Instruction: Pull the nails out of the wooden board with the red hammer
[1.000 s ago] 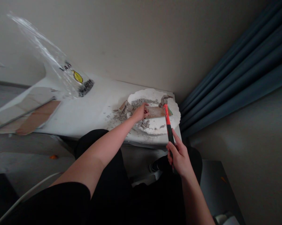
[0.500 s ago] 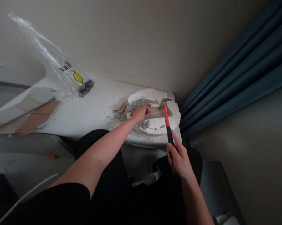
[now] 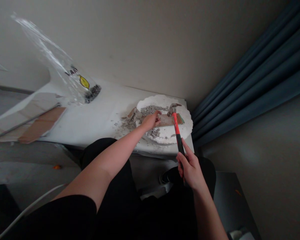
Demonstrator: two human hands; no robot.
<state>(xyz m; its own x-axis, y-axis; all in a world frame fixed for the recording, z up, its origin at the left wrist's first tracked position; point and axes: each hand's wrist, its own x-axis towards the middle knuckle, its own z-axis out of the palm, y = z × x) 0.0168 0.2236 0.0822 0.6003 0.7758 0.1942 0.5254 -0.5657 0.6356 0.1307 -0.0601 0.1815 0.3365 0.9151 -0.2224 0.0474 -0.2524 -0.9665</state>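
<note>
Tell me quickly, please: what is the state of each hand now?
Left hand: closed, gripping the end of the brown piece on the white disc.
Right hand: closed around the hammer, low on its handle.

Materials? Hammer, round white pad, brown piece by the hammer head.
Hammer: dull grey head, likely steel; the red-and-black handle looks rubber- or plastic-coated. Pad: matte white with a ragged, chipped rim, probably foam. Brown piece: flat, matte tan, with grey crumbs around it, maybe tile or brick; too small to be sure.

Red-and-black hammer [image 3: 176,128], white foam slab [image 3: 183,128], grey rubble [image 3: 150,110], blue curtain [image 3: 252,76].
</note>
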